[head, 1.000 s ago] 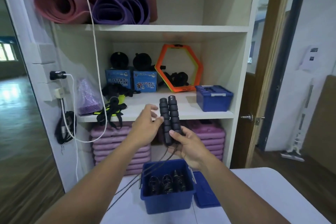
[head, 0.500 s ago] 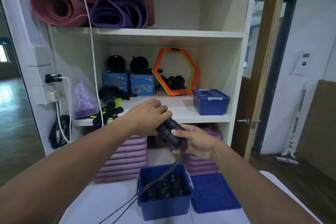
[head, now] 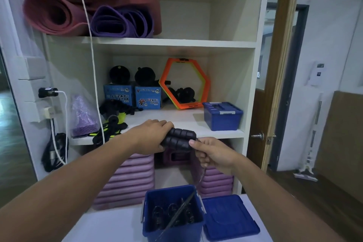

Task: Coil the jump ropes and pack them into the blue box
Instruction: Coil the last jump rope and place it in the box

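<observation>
Left hand [head: 151, 137]: fingers curled round the two black jump rope handles [head: 179, 139], which lie side by side and level in front of the shelf unit [head: 172, 42]. Right hand [head: 215, 153]: fingers closed on the thin cord [head: 200, 178] just beside the handle ends. Cord: hangs into the open blue box [head: 172, 231] on the white table [head: 110, 226], over the coiled ropes [head: 159, 214] inside. Lid [head: 229, 218]: flat, just right of the box.

A white shelf unit [head: 149, 42] stands behind a white table [head: 106, 226]. To its right, a brown door [head: 256, 116] hangs in a wooden frame [head: 281, 76]; beyond lie white walls [head: 334, 31] and a dark wood floor [head: 337, 214].
</observation>
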